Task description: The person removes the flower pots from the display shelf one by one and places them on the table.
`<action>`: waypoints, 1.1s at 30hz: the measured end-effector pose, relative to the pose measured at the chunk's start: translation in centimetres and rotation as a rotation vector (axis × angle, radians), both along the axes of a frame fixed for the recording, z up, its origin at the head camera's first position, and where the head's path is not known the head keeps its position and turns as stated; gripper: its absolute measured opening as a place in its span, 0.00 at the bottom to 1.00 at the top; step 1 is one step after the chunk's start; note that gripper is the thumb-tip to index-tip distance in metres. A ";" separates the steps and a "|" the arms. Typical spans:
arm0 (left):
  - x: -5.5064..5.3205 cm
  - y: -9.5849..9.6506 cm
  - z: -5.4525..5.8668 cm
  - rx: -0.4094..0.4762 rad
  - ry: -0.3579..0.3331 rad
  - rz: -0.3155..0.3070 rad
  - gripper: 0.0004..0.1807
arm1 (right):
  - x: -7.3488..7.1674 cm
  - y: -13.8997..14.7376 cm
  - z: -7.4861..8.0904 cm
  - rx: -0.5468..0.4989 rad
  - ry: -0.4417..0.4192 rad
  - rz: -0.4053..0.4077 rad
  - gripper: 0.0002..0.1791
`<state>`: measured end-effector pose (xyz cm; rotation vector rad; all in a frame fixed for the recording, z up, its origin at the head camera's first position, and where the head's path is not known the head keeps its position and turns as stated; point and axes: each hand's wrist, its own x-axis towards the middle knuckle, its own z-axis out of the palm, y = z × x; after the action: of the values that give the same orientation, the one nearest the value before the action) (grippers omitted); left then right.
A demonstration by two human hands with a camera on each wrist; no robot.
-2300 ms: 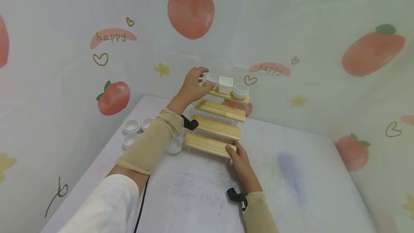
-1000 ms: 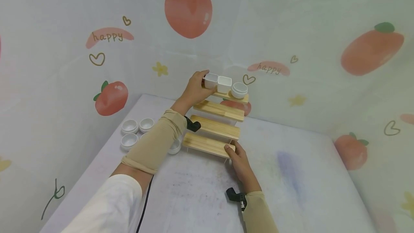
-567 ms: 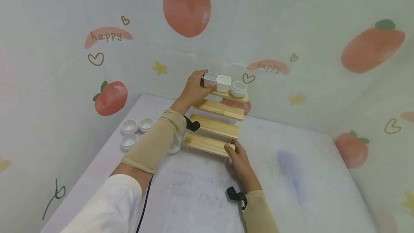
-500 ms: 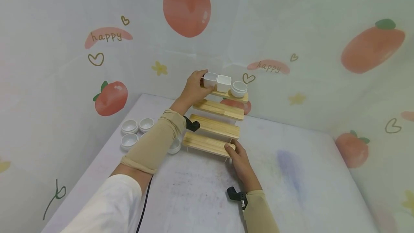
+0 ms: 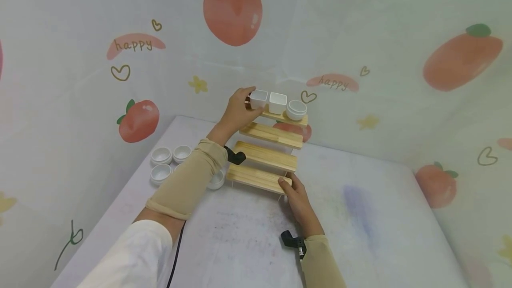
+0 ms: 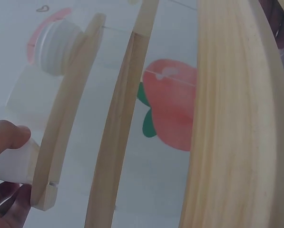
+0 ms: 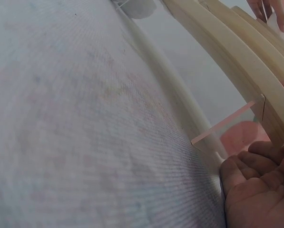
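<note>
A four-step wooden display rack point(image 5: 269, 135) stands on the table in the head view. On its top step, my left hand point(image 5: 235, 112) holds a white square cup point(image 5: 259, 99) between thumb and fingers at the left end. Beside that cup, a small gap apart, sits a second white square cup point(image 5: 278, 103). A white round bowl point(image 5: 297, 110) occupies the right end of the same step. My right hand point(image 5: 297, 199) grips the lowest step point(image 5: 256, 178) at its right end, thumb on top. In the right wrist view, its fingers point(image 7: 256, 166) curl beneath the wood.
Several white round bowls point(image 5: 161, 173) are grouped on the table left of the rack, partly hidden behind my left forearm. A black cable point(image 5: 176, 252) runs along the table under that arm. A printed curtain wall point(image 5: 344, 39) rises close behind the rack.
My left hand and its square cup have shifted slightly left, widening the gap to the second square cup. My right hand keeps its grip on the lowest step.
</note>
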<state>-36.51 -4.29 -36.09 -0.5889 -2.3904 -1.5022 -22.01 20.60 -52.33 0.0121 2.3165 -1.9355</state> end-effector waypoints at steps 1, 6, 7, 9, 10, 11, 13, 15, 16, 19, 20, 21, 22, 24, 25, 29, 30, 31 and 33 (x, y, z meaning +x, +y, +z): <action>0.1 -0.1 0.0 -0.004 0.005 0.000 0.41 | 0.0 0.0 0.0 -0.001 -0.001 0.001 0.40; 0.7 -0.8 -0.1 -0.016 0.038 0.001 0.41 | 0.1 0.1 0.0 -0.003 0.000 -0.002 0.39; 0.8 -0.9 -0.1 -0.018 0.047 0.003 0.41 | 0.0 0.1 0.0 -0.006 0.000 -0.002 0.39; 1.1 -1.1 -0.3 -0.016 0.066 0.010 0.41 | 0.1 0.1 0.0 -0.002 0.000 -0.003 0.39; 1.2 -1.3 -0.4 -0.016 0.074 0.015 0.41 | 0.1 0.1 0.0 -0.003 0.000 -0.003 0.39; 1.3 -1.5 -0.5 -0.016 0.079 0.019 0.41 | 0.0 0.1 0.0 -0.003 0.001 -0.003 0.39; 1.6 -1.8 -0.8 -0.010 0.080 0.030 0.41 | 0.1 0.0 0.0 0.000 -0.001 -0.001 0.39; 1.9 -2.1 -1.0 -0.004 0.075 0.036 0.41 | 0.1 0.0 0.0 0.002 -0.003 0.002 0.40; 2.0 -2.3 -1.1 0.000 0.068 0.037 0.41 | 0.1 0.0 0.0 0.002 -0.002 0.004 0.40; 2.4 -2.7 -1.3 0.017 0.052 0.038 0.41 | 0.1 -0.1 0.1 0.002 -0.001 0.008 0.40; 2.6 -2.9 -1.4 0.024 0.050 0.036 0.41 | 0.1 -0.1 0.1 0.001 -0.001 0.008 0.40; 2.7 -3.0 -1.4 0.029 0.047 0.036 0.41 | 0.2 -0.1 0.1 0.002 -0.001 0.008 0.40; 2.8 -3.1 -1.5 0.033 0.046 0.035 0.41 | 0.2 -0.1 0.1 0.001 0.000 0.007 0.40; 3.0 -3.3 -1.6 0.040 0.044 0.035 0.41 | 0.2 -0.1 0.1 0.002 -0.001 0.006 0.41; 3.1 -3.4 -1.7 0.046 0.039 0.034 0.41 | 0.2 -0.1 0.1 0.003 -0.001 0.009 0.41; 3.6 -3.9 -1.9 0.059 0.027 0.036 0.41 | 0.2 -0.1 0.0 0.005 -0.004 0.005 0.41; 3.8 -4.0 -1.9 0.062 0.026 0.038 0.41 | 0.2 -0.1 0.0 0.007 -0.005 0.005 0.41; 3.9 -4.1 -1.9 0.064 0.025 0.039 0.41 | 0.2 -0.1 0.0 0.006 -0.006 0.005 0.41; 4.2 -4.3 -1.8 0.066 0.026 0.039 0.41 | 0.2 -0.1 0.0 0.008 -0.007 0.002 0.41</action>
<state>-32.32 -8.60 -37.92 -0.5408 -2.3103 -1.5408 -21.83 20.51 -52.34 0.0167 2.3191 -1.9214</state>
